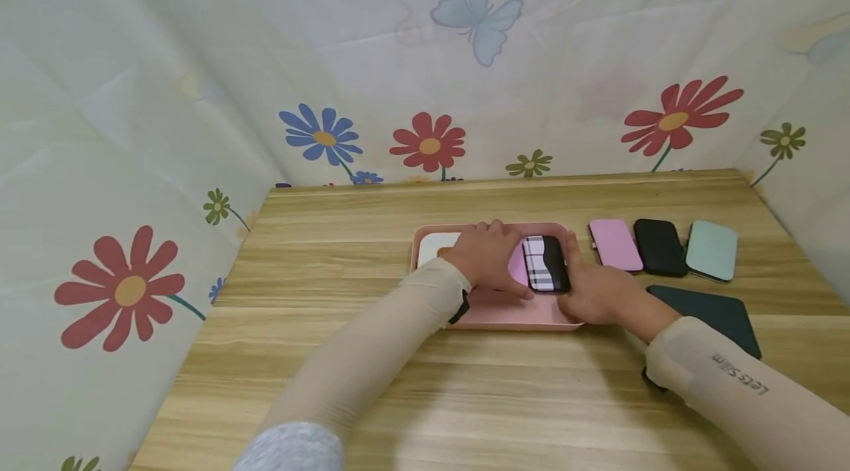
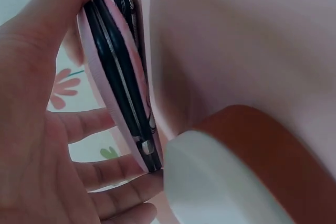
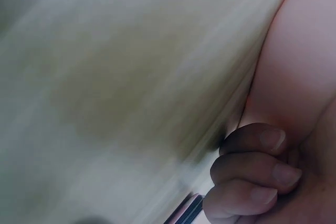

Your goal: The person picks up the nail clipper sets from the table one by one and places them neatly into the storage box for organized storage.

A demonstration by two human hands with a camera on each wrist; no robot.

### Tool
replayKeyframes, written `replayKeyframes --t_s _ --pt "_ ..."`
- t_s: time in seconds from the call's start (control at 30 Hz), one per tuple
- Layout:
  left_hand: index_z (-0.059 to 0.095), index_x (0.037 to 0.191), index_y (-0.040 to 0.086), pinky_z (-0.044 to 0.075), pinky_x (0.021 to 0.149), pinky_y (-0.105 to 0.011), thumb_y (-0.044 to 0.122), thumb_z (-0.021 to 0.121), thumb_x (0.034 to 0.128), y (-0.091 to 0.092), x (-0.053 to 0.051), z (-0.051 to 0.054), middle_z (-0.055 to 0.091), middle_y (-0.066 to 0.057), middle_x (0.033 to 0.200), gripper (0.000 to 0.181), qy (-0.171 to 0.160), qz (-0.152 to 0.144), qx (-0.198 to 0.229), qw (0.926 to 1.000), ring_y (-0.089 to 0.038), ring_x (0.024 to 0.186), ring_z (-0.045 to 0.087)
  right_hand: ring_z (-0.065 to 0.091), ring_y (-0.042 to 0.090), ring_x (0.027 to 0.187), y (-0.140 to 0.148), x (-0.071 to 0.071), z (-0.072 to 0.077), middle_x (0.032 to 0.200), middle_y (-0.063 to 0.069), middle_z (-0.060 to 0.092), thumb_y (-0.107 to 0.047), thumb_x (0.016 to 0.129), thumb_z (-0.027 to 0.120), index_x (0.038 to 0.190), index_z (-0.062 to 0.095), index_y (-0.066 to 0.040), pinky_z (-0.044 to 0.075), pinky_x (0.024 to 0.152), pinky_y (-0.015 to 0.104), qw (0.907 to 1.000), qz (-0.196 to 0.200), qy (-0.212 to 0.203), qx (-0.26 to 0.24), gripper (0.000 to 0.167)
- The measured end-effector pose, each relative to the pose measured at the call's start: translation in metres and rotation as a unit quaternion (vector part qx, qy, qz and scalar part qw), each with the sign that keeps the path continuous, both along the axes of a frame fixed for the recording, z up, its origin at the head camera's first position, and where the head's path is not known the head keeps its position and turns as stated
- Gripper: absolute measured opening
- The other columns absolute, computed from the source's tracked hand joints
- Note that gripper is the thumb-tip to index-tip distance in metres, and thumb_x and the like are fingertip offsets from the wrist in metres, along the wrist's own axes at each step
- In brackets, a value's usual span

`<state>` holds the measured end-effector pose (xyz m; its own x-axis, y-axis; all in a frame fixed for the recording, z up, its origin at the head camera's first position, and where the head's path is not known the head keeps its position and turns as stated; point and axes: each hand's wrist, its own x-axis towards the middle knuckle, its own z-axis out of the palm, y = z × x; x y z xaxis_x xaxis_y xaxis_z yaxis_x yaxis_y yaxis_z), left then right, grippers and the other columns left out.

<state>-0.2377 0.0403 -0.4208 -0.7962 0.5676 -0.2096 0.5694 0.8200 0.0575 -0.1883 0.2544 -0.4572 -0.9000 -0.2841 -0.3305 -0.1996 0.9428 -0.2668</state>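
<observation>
A pink tray (image 1: 511, 318) lies on the wooden table. Inside it, my left hand (image 1: 486, 257) holds a pink case (image 1: 518, 266) by its edges. The left wrist view shows this case (image 2: 118, 77) tilted on its side between thumb and fingers, its metal clasp low down. Just right of it is a black case with a plaid panel (image 1: 546, 264). A white and brown item (image 1: 432, 248) sits at the tray's left, partly behind my left hand. My right hand (image 1: 598, 294) grips the tray's right edge; its curled fingers (image 3: 249, 169) show in the right wrist view.
Right of the tray, a pink case (image 1: 616, 244), a black case (image 1: 660, 247) and a mint case (image 1: 713, 250) lie in a row. A dark green flat item (image 1: 717, 316) is near my right forearm. A flower-printed cloth (image 1: 531, 102) hangs behind the table.
</observation>
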Motion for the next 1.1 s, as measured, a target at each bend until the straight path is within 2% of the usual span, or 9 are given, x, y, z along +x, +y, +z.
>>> replayKeyframes --t_s 0.13,0.23,0.37,0.47,0.67,0.73,0.87,1.1 --pt "0.043 0.148 0.031 0.049 0.097 -0.037 0.083 0.068 0.0674 -0.001 -0.002 -0.002 0.052 0.000 0.132 0.099 -0.005 0.007 -0.013 0.9999 -0.021 0.120 0.052 0.059 0.021 0.069 -0.002 -0.001 0.002 0.089 0.012 0.069 -0.034 0.086 0.059 0.151 -0.027 0.004 0.047 0.061 0.039 1.0000 0.004 0.000 -0.005 0.114" --pt "0.044 0.148 0.026 0.044 0.106 -0.036 0.084 0.065 0.0693 0.000 -0.004 -0.003 0.051 -0.003 0.134 0.100 0.007 -0.009 -0.040 0.9991 -0.022 0.123 0.051 0.058 0.021 0.066 -0.003 -0.002 0.005 0.081 0.008 0.066 -0.034 0.087 0.059 0.151 -0.027 0.004 0.045 0.058 0.037 1.0000 0.004 -0.005 -0.005 0.113" --pt "0.042 0.150 0.027 0.042 0.107 -0.038 0.082 0.067 0.0696 0.001 -0.006 -0.005 0.049 -0.003 0.140 0.100 -0.018 -0.004 -0.034 0.9993 -0.023 0.129 0.047 0.059 0.021 0.069 -0.003 -0.002 0.005 0.094 0.014 0.069 -0.035 0.087 0.059 0.151 -0.026 0.006 0.046 0.060 0.038 0.9999 0.007 -0.004 0.007 0.113" --pt "0.041 0.151 0.027 0.042 0.108 -0.039 0.082 0.067 0.0696 0.002 -0.006 -0.005 0.049 -0.003 0.142 0.101 -0.018 -0.001 -0.037 0.9992 -0.024 0.132 0.046 0.061 0.022 0.073 -0.003 -0.003 0.005 0.109 0.020 0.069 -0.035 0.087 0.059 0.150 -0.026 0.007 0.049 0.063 0.040 0.9998 0.012 0.000 0.012 0.114" --pt "0.040 0.151 0.025 0.037 0.113 -0.038 0.084 0.065 0.0687 0.005 -0.007 -0.010 0.051 -0.005 0.138 0.105 -0.006 -0.010 -0.055 0.9984 -0.023 0.130 0.048 0.060 0.022 0.071 -0.004 -0.003 0.006 0.101 0.017 0.069 -0.035 0.087 0.059 0.150 -0.025 0.007 0.048 0.061 0.039 0.9999 0.009 -0.005 0.014 0.114" --pt "0.041 0.151 0.025 0.041 0.109 -0.036 0.081 0.068 0.0694 0.006 -0.008 -0.012 0.050 -0.004 0.139 0.103 -0.018 -0.003 -0.046 0.9988 -0.020 0.124 0.051 0.060 0.022 0.069 -0.004 -0.003 0.006 0.097 0.015 0.069 -0.035 0.087 0.059 0.150 -0.026 0.007 0.046 0.059 0.038 0.9999 0.007 -0.006 0.015 0.114" --pt "0.045 0.148 0.023 0.046 0.102 -0.034 0.075 0.074 0.0692 0.005 -0.007 -0.011 0.049 -0.005 0.140 0.099 -0.032 0.001 -0.031 0.9990 -0.020 0.121 0.053 0.059 0.022 0.070 -0.003 -0.003 0.003 0.100 0.016 0.069 -0.035 0.087 0.060 0.150 -0.026 0.006 0.046 0.059 0.038 0.9999 0.007 -0.003 0.011 0.114" --pt "0.047 0.147 0.021 0.046 0.100 -0.034 0.070 0.078 0.0695 0.000 -0.004 -0.007 0.049 -0.006 0.138 0.097 -0.028 -0.017 -0.030 0.9990 -0.022 0.122 0.052 0.058 0.022 0.067 -0.001 -0.001 0.002 0.093 0.013 0.068 -0.034 0.087 0.059 0.151 -0.025 0.006 0.044 0.058 0.037 0.9999 -0.005 -0.007 0.011 0.113"
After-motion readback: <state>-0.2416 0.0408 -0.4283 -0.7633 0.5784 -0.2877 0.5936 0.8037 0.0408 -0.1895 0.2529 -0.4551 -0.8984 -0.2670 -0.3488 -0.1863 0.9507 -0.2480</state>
